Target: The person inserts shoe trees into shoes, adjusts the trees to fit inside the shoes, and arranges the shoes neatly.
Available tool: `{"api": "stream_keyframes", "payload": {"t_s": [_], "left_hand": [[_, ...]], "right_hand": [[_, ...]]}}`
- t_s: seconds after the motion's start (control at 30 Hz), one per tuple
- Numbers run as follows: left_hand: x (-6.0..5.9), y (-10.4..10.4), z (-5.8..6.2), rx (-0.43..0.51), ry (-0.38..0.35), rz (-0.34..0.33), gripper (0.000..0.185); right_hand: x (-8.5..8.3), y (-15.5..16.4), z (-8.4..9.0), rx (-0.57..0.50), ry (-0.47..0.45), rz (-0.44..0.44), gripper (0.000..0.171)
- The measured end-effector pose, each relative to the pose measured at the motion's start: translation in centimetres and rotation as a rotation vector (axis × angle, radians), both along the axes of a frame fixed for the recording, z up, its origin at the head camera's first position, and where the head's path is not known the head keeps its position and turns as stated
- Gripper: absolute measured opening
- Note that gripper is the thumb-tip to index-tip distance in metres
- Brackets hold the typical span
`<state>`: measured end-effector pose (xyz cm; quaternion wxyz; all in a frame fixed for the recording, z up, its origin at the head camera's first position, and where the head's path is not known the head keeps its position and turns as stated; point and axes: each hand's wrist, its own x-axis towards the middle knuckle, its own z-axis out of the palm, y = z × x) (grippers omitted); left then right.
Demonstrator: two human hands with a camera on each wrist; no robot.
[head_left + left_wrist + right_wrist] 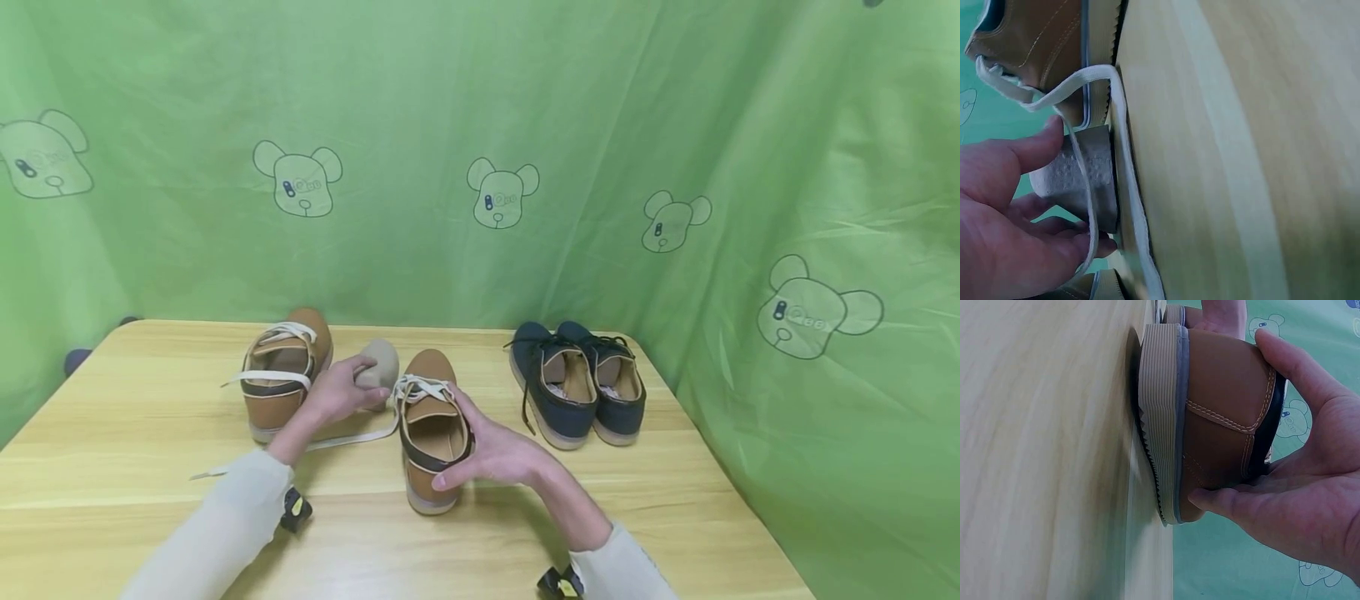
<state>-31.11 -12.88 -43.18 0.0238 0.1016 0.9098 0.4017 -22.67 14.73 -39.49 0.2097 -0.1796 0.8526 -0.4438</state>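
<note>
The right hand (pixel 498 457) curls its fingers round the heel of the tan shoe (pixel 430 417), upright on the tabletop (pixel 150 433), toe pointing away. The left hand (pixel 337 392) pinches a beige paper wad (pixel 378 365) just beside its toe.

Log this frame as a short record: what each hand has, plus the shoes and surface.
left hand: grips a grey paper wad between the two brown shoes
right hand: holds the heel of the near brown shoe, which stands on its sole
other brown shoe: on the left, laces loose, one trailing across the table
dark blue shoes: a pair side by side at right, untouched
surface: light wooden table
backdrop: green cloth with bear prints
</note>
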Motion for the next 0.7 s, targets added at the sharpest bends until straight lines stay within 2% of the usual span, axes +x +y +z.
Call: {"api": "stream_keyframes", "payload": {"t_s": [0.47,0.7], "left_hand": [[0.42,-0.18,-0.38,-0.002,0.008,0.041,0.074],[0.57,-0.45,-0.29,0.06,-0.004,0.091,0.077]], "right_hand": [[0.0,-0.02,0.01,-0.008,-0.004,-0.004,0.135],[0.02,-0.01,-0.07,-0.001,-0.002,-0.007,0.135]]}}
